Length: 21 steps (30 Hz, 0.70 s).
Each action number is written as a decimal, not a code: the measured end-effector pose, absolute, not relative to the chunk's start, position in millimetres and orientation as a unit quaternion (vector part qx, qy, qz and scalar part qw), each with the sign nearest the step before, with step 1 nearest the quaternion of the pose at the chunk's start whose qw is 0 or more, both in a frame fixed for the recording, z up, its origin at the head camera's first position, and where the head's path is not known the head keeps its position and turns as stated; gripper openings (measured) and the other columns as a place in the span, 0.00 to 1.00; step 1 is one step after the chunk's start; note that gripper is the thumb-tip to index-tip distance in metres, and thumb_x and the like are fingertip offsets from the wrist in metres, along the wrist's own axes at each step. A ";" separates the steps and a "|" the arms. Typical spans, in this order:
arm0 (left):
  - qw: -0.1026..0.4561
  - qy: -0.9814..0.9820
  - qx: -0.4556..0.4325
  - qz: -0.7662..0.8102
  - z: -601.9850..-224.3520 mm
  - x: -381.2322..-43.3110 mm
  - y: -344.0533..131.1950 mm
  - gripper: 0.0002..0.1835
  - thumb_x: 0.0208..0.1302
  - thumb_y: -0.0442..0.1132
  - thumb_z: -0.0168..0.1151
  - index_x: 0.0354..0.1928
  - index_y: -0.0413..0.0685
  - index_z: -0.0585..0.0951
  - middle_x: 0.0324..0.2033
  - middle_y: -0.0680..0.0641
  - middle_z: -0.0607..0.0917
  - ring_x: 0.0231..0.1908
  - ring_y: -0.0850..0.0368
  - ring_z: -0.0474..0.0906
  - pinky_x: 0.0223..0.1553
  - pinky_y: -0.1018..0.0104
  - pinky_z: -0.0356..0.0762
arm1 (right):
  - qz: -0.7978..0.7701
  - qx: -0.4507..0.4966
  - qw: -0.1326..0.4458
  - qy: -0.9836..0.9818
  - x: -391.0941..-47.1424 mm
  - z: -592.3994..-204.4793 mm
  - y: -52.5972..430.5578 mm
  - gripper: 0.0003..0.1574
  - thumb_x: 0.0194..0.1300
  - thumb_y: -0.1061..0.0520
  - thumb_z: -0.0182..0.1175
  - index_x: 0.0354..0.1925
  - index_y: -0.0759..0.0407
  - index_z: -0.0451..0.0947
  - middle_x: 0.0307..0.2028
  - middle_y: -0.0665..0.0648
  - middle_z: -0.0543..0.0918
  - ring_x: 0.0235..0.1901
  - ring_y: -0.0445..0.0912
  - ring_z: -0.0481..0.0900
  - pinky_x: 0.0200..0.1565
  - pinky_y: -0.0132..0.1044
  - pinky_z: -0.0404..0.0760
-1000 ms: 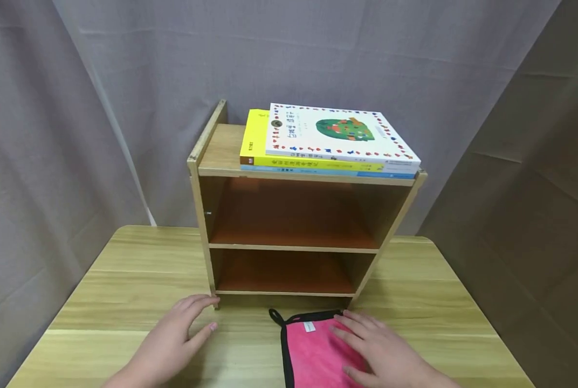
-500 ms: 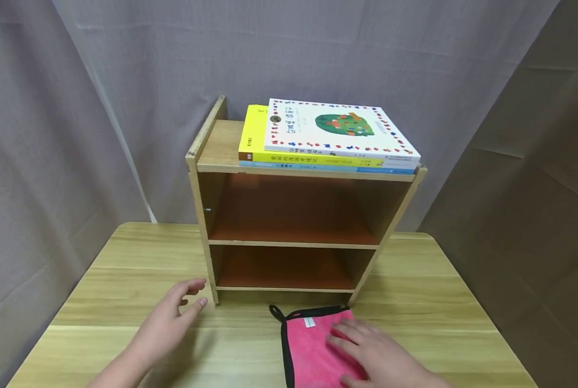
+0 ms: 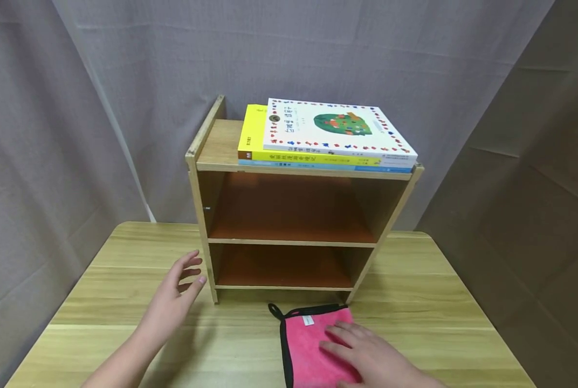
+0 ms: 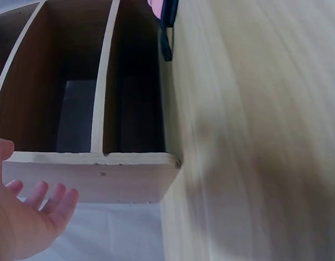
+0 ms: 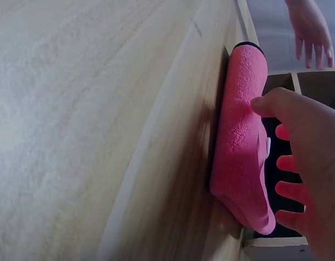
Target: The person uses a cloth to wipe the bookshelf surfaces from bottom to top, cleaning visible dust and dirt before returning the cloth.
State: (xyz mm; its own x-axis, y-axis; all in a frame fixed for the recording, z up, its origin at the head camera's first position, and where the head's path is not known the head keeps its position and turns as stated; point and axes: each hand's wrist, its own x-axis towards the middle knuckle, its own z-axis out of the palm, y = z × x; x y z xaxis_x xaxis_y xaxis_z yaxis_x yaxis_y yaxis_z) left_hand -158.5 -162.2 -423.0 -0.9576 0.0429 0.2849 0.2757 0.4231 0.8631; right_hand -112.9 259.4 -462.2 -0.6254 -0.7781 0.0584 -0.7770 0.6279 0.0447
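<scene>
In the head view, the pink cloth (image 3: 304, 347) lies folded before the wooden bookshelf (image 3: 291, 243), books (image 3: 342, 126) stacked on top; handling seems barely begun. Left wrist: the left hand (image 4: 27, 224) holds nothing, fingers apart. Right wrist: the right hand's (image 5: 315, 138) fingers spread by the ungripped cloth, contact unclear.

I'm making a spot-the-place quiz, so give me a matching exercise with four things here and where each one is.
Things:
1. yellow book
2. pink cloth
3. white book
4. blue book

Places:
A. underneath the other books
B. on top of the other books
C. sandwiched between other books
D. on the table, before the wooden shelf unit

Pairs: 1-C, 2-D, 3-B, 4-A
</scene>
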 end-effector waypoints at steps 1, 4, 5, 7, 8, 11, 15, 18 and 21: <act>0.113 -0.834 -0.094 -0.532 -421.5 -159.4 -161.1 0.29 0.74 0.41 0.57 0.73 0.50 0.62 0.63 0.44 0.73 0.60 0.45 0.73 0.57 0.55 0.75 | -0.006 0.430 0.032 -0.902 -113.0 -462.5 258.6 0.43 0.66 0.23 0.47 0.69 0.42 0.71 0.67 0.53 0.71 0.65 0.54 0.69 0.57 0.56 0.76; 0.119 -0.827 -0.093 -0.542 -417.3 -162.3 -157.1 0.30 0.73 0.39 0.58 0.74 0.53 0.62 0.65 0.45 0.72 0.60 0.46 0.73 0.56 0.60 0.76 | 0.005 0.424 0.010 -0.906 -113.2 -463.0 255.6 0.45 0.63 0.20 0.47 0.70 0.40 0.69 0.68 0.53 0.70 0.65 0.55 0.68 0.57 0.57 0.76; 0.119 -0.824 -0.092 -0.546 -416.4 -163.3 -155.6 0.31 0.72 0.38 0.59 0.74 0.54 0.63 0.65 0.45 0.71 0.60 0.46 0.73 0.56 0.60 0.76 | 0.009 0.421 0.001 -0.907 -113.2 -463.2 254.6 0.47 0.62 0.19 0.46 0.70 0.39 0.68 0.68 0.53 0.70 0.66 0.55 0.68 0.57 0.57 0.76; 0.118 -0.818 -0.088 -0.556 -414.9 -164.9 -152.3 0.32 0.71 0.38 0.60 0.74 0.54 0.63 0.66 0.44 0.70 0.61 0.45 0.72 0.56 0.58 0.77 | 0.018 0.416 -0.014 -0.909 -112.8 -463.9 253.1 0.48 0.61 0.18 0.47 0.71 0.38 0.67 0.69 0.53 0.69 0.66 0.55 0.67 0.56 0.57 0.76; 0.117 -0.815 -0.086 -0.560 -414.6 -165.9 -150.7 0.33 0.71 0.38 0.61 0.74 0.53 0.62 0.67 0.44 0.69 0.61 0.45 0.71 0.56 0.56 0.77 | 0.021 0.415 -0.020 -0.910 -112.7 -464.4 252.4 0.49 0.60 0.17 0.47 0.71 0.37 0.66 0.69 0.52 0.69 0.66 0.55 0.67 0.56 0.58 0.76; 0.113 -0.809 -0.079 -0.572 -413.5 -168.8 -145.4 0.36 0.70 0.39 0.63 0.76 0.53 0.60 0.69 0.44 0.66 0.63 0.45 0.69 0.57 0.50 0.76 | 0.019 0.419 -0.021 -0.908 -112.2 -465.7 250.9 0.50 0.60 0.17 0.46 0.72 0.37 0.65 0.69 0.53 0.69 0.66 0.55 0.67 0.57 0.57 0.76; 0.111 -0.803 -0.068 -0.582 -411.4 -172.6 -138.5 0.38 0.69 0.40 0.64 0.77 0.56 0.58 0.71 0.44 0.62 0.65 0.43 0.66 0.57 0.45 0.75 | 0.008 0.433 0.000 -0.901 -112.2 -467.5 248.6 0.49 0.60 0.17 0.45 0.72 0.38 0.66 0.68 0.53 0.70 0.65 0.56 0.68 0.56 0.57 0.76; 0.106 -0.802 -0.058 -0.584 -409.3 -173.8 -135.1 0.38 0.70 0.41 0.63 0.77 0.58 0.57 0.71 0.44 0.61 0.66 0.42 0.65 0.57 0.43 0.75 | -0.005 0.449 0.027 -0.893 -112.7 -469.7 246.7 0.47 0.62 0.19 0.45 0.71 0.38 0.67 0.67 0.54 0.71 0.64 0.57 0.69 0.55 0.57 0.77; 0.103 -0.802 -0.050 -0.587 -406.8 -173.6 -133.8 0.38 0.71 0.41 0.62 0.77 0.58 0.56 0.72 0.44 0.60 0.67 0.41 0.64 0.57 0.41 0.74 | -0.019 0.462 0.041 -0.886 -113.0 -472.4 244.8 0.45 0.64 0.20 0.44 0.71 0.38 0.67 0.67 0.55 0.71 0.64 0.59 0.70 0.53 0.57 0.78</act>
State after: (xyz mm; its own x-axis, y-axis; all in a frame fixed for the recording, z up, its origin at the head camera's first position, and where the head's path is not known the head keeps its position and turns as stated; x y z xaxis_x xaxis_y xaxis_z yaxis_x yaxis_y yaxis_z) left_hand -173.6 -133.8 -406.8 -0.9737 -0.0417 0.2240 0.2009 0.3071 0.9302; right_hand -113.0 244.8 -472.4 -0.5700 -0.8198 0.0556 -0.8167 0.5726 0.0712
